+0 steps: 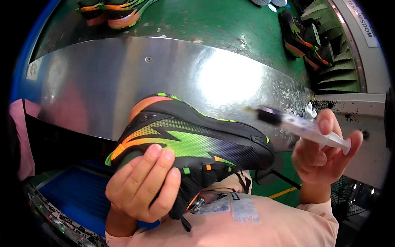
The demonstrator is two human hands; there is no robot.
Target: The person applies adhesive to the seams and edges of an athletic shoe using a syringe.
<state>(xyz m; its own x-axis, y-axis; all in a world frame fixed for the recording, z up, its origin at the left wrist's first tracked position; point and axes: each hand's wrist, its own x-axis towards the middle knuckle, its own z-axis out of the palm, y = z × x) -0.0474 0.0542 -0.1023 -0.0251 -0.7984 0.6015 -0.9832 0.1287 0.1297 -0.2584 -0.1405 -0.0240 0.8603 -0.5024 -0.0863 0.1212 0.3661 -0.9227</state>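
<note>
A black, green and orange sneaker (193, 142) lies on its side in the air at the near edge of the metal plate, its sole facing away from me and its toe to the right. My left hand (144, 185) is closed on its heel and collar side, fingers across the green mesh; the thumb is hidden. To the right, my right hand (323, 152) grips a clear plastic syringe (302, 126) with dark contents, fingers by its flange and plunger. The syringe's tip points left, apart from the shoe's toe, and is blurred by motion.
A shiny metal plate (103, 82) borders the green work surface (197, 20). Matching sneakers stand at the far left (119, 14) and far right (298, 35), the latter beside green flaps (339, 61). Crumpled white scraps (309, 111) lie near a black-stained ledge. A fan (356, 195) stands lower right.
</note>
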